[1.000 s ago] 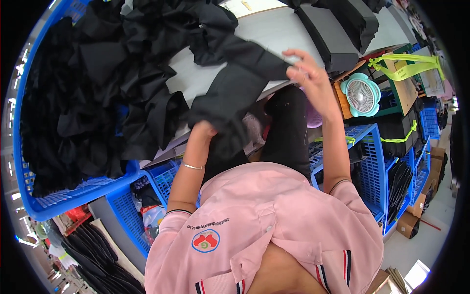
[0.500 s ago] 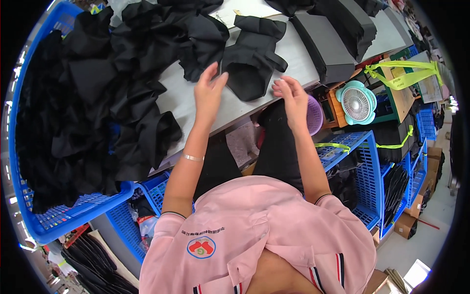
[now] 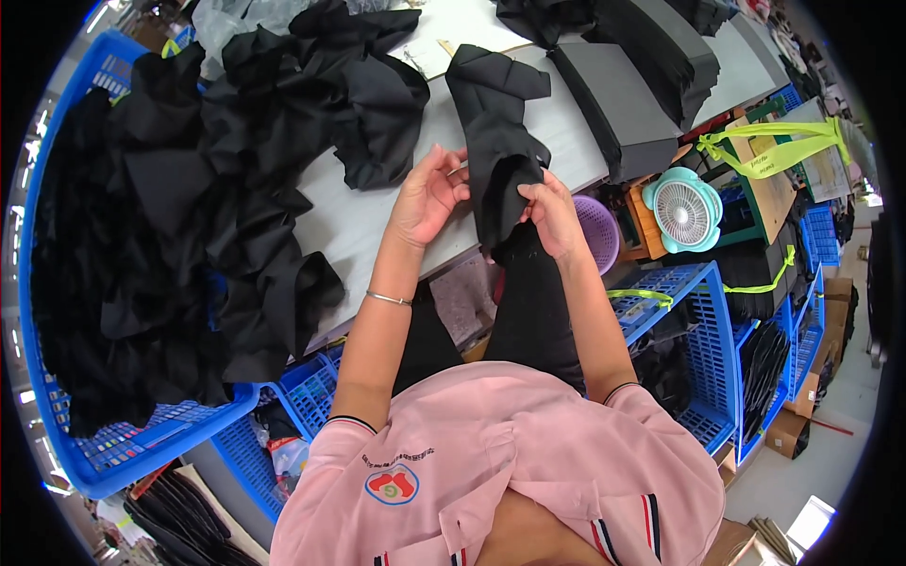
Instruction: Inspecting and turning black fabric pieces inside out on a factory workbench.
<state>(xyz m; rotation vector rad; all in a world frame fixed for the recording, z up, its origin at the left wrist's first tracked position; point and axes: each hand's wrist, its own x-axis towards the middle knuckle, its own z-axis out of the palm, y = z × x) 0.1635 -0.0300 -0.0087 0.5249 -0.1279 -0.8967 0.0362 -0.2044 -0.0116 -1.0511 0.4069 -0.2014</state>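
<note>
A black sewn fabric piece lies lengthwise over the table's near edge, its near end tilted up and folded on itself. My right hand pinches its right edge between thumb and fingers. Beside the left edge of the cloth is my left hand, palm turned inward, fingers loosely curled and apart; its fingertips are close to the fabric, and contact is hard to make out. To the left, a big heap of black fabric pieces fills a blue plastic crate and spills onto the white table.
Stacks of black flat pieces stand on the table's right side. A purple basket and a turquoise fan are right of my knees. Blue crates stand at my right. Clear plastic bags lie at the back left.
My right hand has moved left and taken hold of the fabric piece's edge. Its near end has narrowed and folded. My left hand has shifted toward the piece and turned palm inward.
</note>
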